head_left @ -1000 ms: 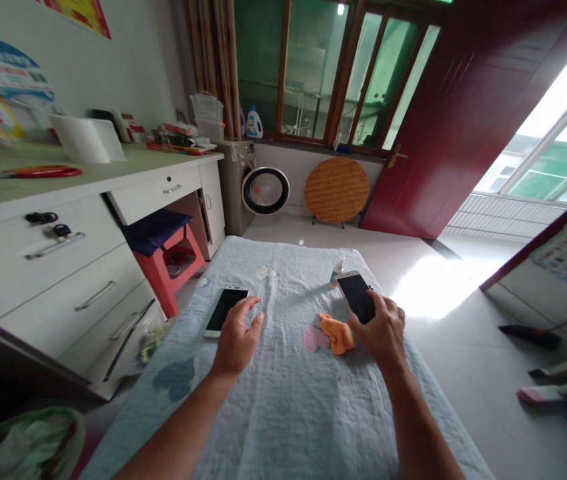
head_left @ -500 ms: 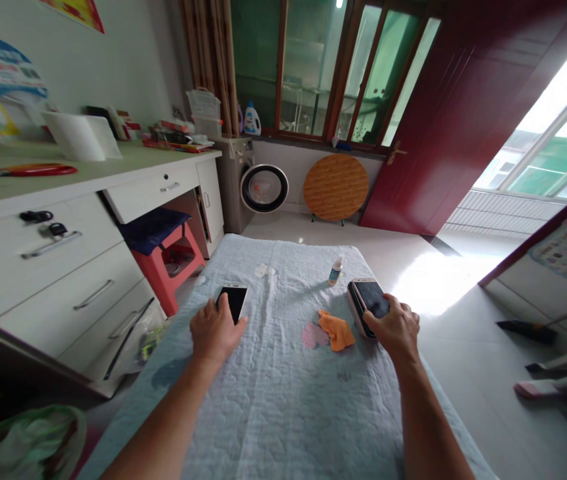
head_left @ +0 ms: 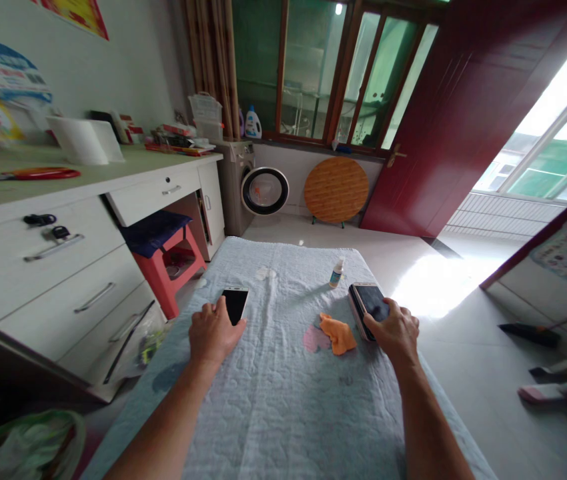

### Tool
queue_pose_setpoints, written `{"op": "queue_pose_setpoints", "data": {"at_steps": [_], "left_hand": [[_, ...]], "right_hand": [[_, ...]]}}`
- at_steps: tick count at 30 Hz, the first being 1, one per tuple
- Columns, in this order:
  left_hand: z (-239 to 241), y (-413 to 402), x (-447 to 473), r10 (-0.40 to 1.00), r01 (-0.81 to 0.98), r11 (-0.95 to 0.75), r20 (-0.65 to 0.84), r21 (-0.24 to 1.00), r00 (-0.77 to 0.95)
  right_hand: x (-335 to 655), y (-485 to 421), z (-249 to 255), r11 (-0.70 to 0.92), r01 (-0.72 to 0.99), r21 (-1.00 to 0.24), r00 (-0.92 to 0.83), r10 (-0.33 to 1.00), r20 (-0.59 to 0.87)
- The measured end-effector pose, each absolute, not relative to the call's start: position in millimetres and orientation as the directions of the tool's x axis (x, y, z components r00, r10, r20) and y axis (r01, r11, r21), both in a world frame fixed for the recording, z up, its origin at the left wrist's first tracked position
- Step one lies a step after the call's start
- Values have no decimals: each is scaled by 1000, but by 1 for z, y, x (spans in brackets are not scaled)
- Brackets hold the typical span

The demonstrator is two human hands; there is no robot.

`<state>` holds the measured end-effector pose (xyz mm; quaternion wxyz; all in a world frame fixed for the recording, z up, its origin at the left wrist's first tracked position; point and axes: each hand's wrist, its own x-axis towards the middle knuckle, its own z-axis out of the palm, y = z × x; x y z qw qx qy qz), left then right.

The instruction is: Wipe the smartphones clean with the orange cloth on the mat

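Note:
A pale blue quilted cloth (head_left: 283, 400) covers the table in front of me. My left hand (head_left: 211, 333) is closed over the near end of a white-edged phone (head_left: 236, 303) that lies flat on the cloth. My right hand (head_left: 393, 330) grips a dark-screened phone (head_left: 371, 300) resting on top of another phone at the right edge, making a small stack. An orange cloth (head_left: 337, 333) lies crumpled between my hands, beside a pink patch. A small white bottle with a blue cap (head_left: 335, 272) stands upright just beyond the stack.
A white desk with drawers (head_left: 63, 267) runs along the left, a red stool (head_left: 166, 263) tucked under it. A washing machine (head_left: 256, 183) and a round wooden tabletop (head_left: 336, 190) stand at the back wall. A broom head (head_left: 528, 333) lies on the floor at right.
My right hand carried its phone to the right and set it on the other phone. My left hand reached forward and closed on the white-edged phone.

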<state>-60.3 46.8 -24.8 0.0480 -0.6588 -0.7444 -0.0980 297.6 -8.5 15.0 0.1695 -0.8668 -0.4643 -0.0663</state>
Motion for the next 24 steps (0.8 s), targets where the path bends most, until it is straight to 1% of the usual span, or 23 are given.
{"op": "queue_pose_setpoints", "data": {"at_steps": [4, 7, 9, 11, 13, 15, 17, 19, 20, 22, 24], "left_hand": [[-24, 48, -59, 969, 986, 132, 198, 102, -150], [-23, 47, -58, 964, 982, 141, 207, 125, -164], [-22, 47, -58, 962, 979, 149, 211, 136, -176], [-22, 47, -57, 960, 978, 154, 215, 141, -182], [-22, 47, -56, 959, 978, 151, 220, 145, -181], [-23, 47, -56, 957, 977, 148, 226, 155, -181], [-23, 47, -55, 955, 974, 154, 228, 168, -191], [-21, 46, -54, 953, 971, 164, 226, 176, -202], [-20, 46, -54, 952, 970, 169, 225, 174, -206], [-17, 45, -54, 950, 970, 181, 226, 165, -216], [-16, 46, -54, 947, 969, 192, 229, 157, -225]], "right_hand": [[296, -9, 15, -523, 826, -209, 563, 787, 252], [294, -11, 16, -537, 814, -222, 580, 776, 250], [294, -13, 16, -540, 805, -247, 593, 755, 282], [295, -13, 16, -502, 816, -286, 577, 723, 379], [294, -13, 18, -367, 868, -335, 496, 682, 538], [288, -14, 19, -143, 919, -367, 370, 635, 678], [278, -14, 19, 80, 920, -384, 252, 630, 734], [265, -15, 16, 228, 888, -400, 133, 705, 697], [259, -16, 13, 268, 873, -407, 77, 750, 657], [249, -16, 8, 298, 865, -404, -12, 816, 578], [243, -16, 4, 272, 883, -382, -47, 862, 504]]}}
